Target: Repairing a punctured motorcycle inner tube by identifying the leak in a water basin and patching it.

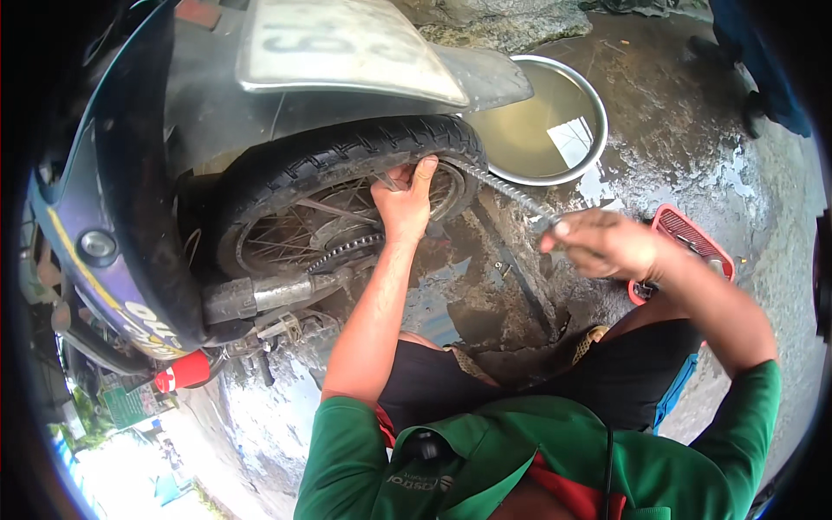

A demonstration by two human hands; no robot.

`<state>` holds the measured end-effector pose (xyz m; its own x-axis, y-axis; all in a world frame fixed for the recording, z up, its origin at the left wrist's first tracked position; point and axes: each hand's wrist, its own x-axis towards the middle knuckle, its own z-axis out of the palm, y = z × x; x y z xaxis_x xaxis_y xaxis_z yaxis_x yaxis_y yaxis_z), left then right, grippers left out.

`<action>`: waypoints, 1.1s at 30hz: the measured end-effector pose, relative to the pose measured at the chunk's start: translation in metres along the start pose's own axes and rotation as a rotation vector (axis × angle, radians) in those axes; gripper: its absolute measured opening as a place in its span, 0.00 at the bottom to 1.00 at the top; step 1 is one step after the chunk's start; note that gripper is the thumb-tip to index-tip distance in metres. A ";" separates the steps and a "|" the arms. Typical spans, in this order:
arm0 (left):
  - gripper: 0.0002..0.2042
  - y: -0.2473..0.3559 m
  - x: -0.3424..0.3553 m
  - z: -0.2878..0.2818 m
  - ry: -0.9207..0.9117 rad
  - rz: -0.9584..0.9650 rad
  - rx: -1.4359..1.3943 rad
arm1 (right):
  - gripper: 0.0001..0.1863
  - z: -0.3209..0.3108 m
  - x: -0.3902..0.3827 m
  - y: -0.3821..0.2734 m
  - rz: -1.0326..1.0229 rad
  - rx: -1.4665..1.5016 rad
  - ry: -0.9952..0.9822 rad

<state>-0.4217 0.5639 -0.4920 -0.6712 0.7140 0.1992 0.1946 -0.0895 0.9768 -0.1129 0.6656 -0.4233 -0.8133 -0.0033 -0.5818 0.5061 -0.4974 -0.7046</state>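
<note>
A motorbike's rear wheel (293, 238) is in front of me, with a black treaded tyre (347, 143) around its spoked rim. My left hand (406, 206) is closed on the tyre's near side, thumb on its edge; its other fingers are partly hidden among the metal at the rim. In my right hand (611, 245) is one end of a long ribbed metal rod (507, 187), gripped between curled fingers. The rod slants up and left, and its far end meets the tyre's edge just right of my left thumb. That tip is hidden.
Beyond the tyre stands a round metal basin (601, 130) of murky water. A red plastic basket (693, 230) with items inside sits beyond my right forearm. The drive chain (342, 251) and exhaust pipe (251, 297) lie left of my left arm. A person's leg (771, 69) shows far right.
</note>
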 end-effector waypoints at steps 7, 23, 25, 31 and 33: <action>0.12 -0.001 0.006 -0.013 -0.038 0.004 -0.142 | 0.11 0.155 0.098 0.080 -0.607 -0.131 0.577; 0.05 -0.007 0.017 -0.037 -0.050 0.092 -0.359 | 0.19 0.158 0.296 0.124 -0.775 -0.108 1.202; 0.07 -0.006 0.024 -0.052 -0.076 0.114 -0.409 | 0.23 0.152 0.313 0.111 -0.725 -0.038 1.210; 0.18 0.018 0.021 -0.067 -0.037 0.268 -0.522 | 0.32 0.118 0.294 0.103 -0.769 -0.102 1.210; 0.22 0.018 0.021 -0.073 -0.004 0.228 -0.531 | 0.32 0.110 0.285 0.095 -0.835 -0.309 1.304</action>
<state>-0.4839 0.5268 -0.4641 -0.6514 0.6385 0.4099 -0.0526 -0.5769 0.8151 -0.3280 0.5217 -0.6114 -0.1679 0.9699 0.1763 0.2287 0.2123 -0.9501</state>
